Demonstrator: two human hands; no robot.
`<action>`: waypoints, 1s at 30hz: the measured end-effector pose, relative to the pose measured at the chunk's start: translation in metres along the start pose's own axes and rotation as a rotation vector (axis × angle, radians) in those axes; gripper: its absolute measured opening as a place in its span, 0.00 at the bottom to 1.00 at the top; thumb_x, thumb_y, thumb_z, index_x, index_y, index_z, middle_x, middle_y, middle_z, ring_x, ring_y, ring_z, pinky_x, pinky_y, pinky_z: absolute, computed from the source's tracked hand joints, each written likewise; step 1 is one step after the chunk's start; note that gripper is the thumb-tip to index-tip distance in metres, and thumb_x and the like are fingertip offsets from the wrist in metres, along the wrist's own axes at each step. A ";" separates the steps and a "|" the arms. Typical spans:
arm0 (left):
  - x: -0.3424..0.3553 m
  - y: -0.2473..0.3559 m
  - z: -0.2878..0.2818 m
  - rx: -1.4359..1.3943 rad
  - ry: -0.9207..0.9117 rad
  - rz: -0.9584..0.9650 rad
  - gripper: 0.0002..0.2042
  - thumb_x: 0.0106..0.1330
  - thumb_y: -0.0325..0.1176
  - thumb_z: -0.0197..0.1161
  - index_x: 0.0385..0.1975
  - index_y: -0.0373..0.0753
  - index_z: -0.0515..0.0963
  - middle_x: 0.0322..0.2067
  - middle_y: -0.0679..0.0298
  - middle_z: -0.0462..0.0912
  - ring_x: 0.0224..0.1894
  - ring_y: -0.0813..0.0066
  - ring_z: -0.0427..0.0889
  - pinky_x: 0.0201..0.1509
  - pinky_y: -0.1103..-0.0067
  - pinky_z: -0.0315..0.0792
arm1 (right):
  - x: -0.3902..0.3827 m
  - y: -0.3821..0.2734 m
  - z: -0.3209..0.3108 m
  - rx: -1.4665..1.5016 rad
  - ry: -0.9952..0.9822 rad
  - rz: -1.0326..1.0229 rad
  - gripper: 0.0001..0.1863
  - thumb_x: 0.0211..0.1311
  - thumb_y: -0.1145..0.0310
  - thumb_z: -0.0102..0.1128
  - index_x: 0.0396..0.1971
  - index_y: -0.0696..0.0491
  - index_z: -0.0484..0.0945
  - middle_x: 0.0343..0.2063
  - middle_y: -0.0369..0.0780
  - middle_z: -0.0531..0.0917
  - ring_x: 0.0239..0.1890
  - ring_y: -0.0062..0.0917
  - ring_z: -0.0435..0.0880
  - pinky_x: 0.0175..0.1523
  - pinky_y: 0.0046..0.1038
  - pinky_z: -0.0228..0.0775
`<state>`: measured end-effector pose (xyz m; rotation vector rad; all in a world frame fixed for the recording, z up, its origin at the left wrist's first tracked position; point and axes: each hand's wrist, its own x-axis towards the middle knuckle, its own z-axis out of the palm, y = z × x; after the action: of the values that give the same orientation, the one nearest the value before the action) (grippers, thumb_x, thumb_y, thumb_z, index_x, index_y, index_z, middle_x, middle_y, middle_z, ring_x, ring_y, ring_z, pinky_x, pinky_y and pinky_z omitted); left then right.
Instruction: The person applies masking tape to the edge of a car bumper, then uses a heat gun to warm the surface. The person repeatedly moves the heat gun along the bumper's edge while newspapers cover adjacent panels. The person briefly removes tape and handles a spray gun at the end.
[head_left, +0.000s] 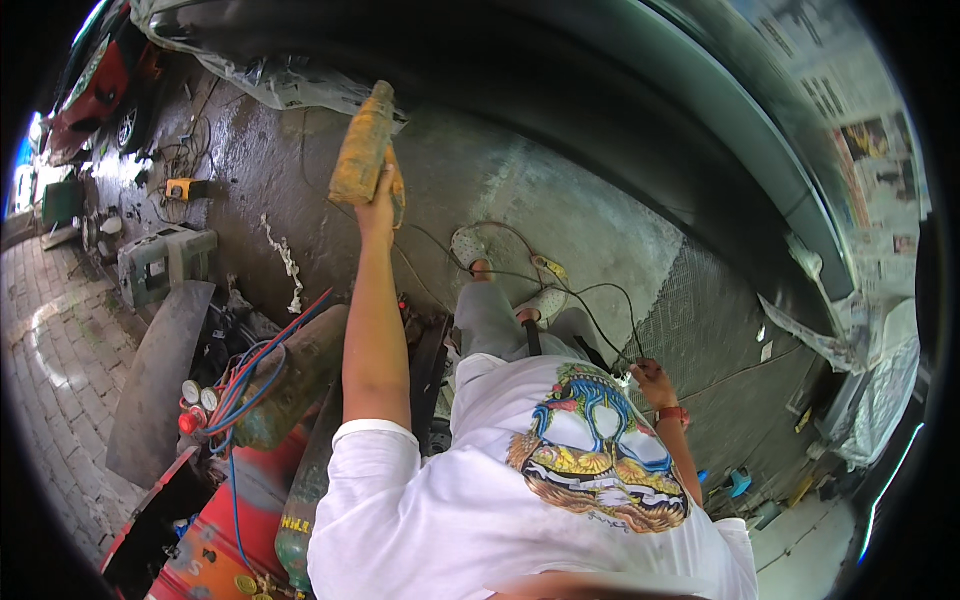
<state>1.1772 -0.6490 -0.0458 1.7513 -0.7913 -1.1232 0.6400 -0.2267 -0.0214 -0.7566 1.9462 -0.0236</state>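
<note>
White printed shirt (560, 480), worn by the person, fills the lower frame; grey trousers and sandalled feet (478, 262) below it on the wet concrete floor (560, 200).

Left hand (378, 205): arm raised and stretched forward, fingers closed round the lower end of a dusty yellow power tool (364, 148), held upright, clear of the floor. Tool type not certain; it looks like a grinder or sander.

Right hand (648, 378): low at the hip, red band on the wrist, fingers pinched on a thin black cable (600, 320) that loops across the floor past the feet.

Nearby, left: gas cylinders (290, 380) with gauges and red and blue hoses (255, 370); a grey flat panel (155, 385).

Right: vehicle body (780, 130) masked with newspaper.

Progress, judged: tool and cable in hand, not applied to any surface; work proper appears yet to begin.
</note>
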 end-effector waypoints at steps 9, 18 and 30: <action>0.151 -0.021 -0.063 -0.028 0.136 -0.063 0.33 0.69 0.46 0.71 0.69 0.36 0.69 0.63 0.57 0.76 0.65 0.66 0.75 0.68 0.70 0.66 | -0.004 -0.081 0.023 0.195 0.024 0.006 0.26 0.68 0.51 0.67 0.55 0.56 0.82 0.44 0.48 0.89 0.48 0.34 0.89 0.54 0.34 0.78; 0.070 -0.136 0.039 0.293 -0.090 0.014 0.30 0.68 0.45 0.70 0.66 0.35 0.72 0.60 0.51 0.80 0.62 0.55 0.80 0.64 0.66 0.72 | -0.026 -0.050 0.014 0.040 -0.020 0.160 0.26 0.70 0.50 0.66 0.57 0.55 0.80 0.42 0.45 0.89 0.44 0.24 0.88 0.48 0.29 0.79; -0.158 -0.272 0.305 0.600 -0.817 -0.120 0.28 0.62 0.39 0.66 0.65 0.51 0.72 0.59 0.55 0.80 0.61 0.48 0.78 0.67 0.57 0.70 | -0.039 0.020 -0.016 0.246 -0.043 0.249 0.30 0.74 0.51 0.62 0.63 0.60 0.76 0.51 0.43 0.88 0.53 0.24 0.85 0.52 0.27 0.78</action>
<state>0.8489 -0.5064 -0.2979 1.7977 -1.6636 -1.8624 0.6285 -0.1953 0.0115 -0.3484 1.9396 -0.0935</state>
